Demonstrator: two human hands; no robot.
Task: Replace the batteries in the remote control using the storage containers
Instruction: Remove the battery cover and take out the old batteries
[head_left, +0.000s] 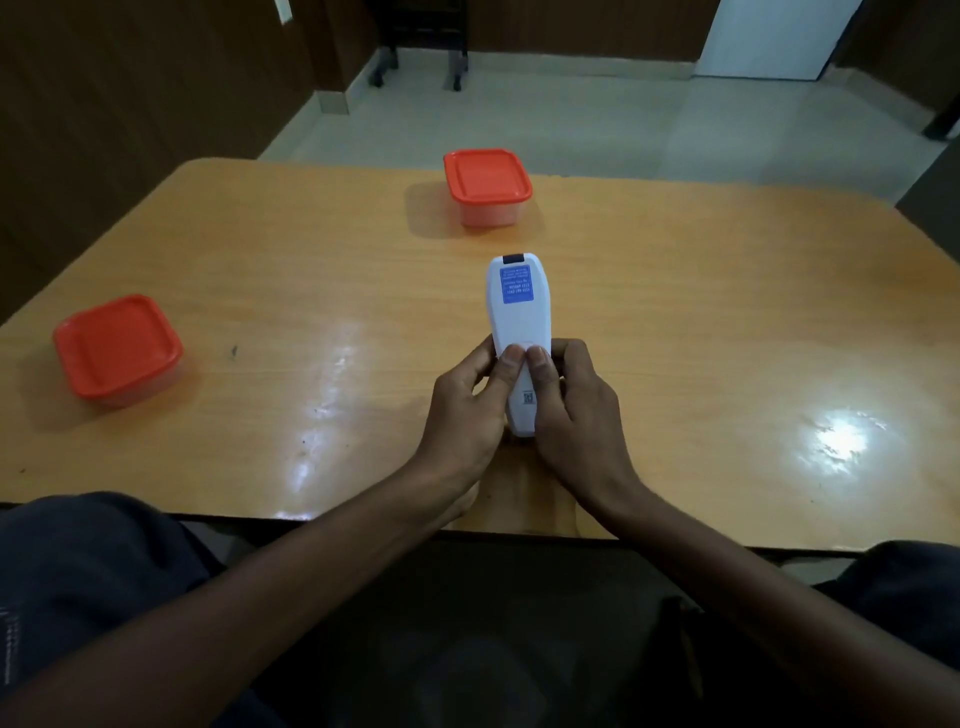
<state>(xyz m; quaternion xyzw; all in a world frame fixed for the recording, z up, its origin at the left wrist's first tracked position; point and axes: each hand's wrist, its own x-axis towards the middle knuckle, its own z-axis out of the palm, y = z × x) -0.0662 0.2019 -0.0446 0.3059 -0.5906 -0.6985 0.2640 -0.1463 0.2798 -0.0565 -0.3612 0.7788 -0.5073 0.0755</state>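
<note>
A white remote control (514, 317) lies back side up near the middle of the wooden table (701, 322), a blue label near its far end. My left hand (465, 410) and my right hand (576, 410) grip its near half from either side. Both thumbs press side by side on the back cover. One container with an orange lid (488, 183) stands closed at the far edge of the table. A second orange-lidded container (117, 348) stands closed at the left.
The table's near edge runs just below my wrists, with my lap under it. Beyond the far edge are a pale tiled floor, dark chair legs on castors (415, 73) and a white door (774, 36).
</note>
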